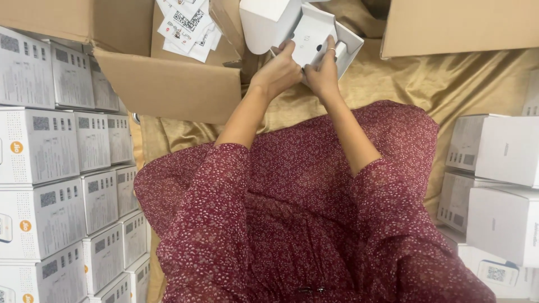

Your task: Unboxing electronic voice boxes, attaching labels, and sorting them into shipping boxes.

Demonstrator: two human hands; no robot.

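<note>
Dark red floral fabric [303, 224] of the person's dress fills the foreground at six o'clock, spread over a gold cloth [449, 84]. Both forearms reach toward twelve o'clock. Left hand [279, 72] curls its fingers around the near edge of a small white open box [314, 36], gripping it. Right hand [323, 73], a ring on one finger, pinches the same box just beside the left, fingers pressed on its inner flap. At nine o'clock stand stacked white printed boxes [50, 168]; more white boxes [499, 185] pile at three o'clock. At eleven o'clock, an open brown carton [168, 84] holds loose white paper leaflets [188, 25].
</note>
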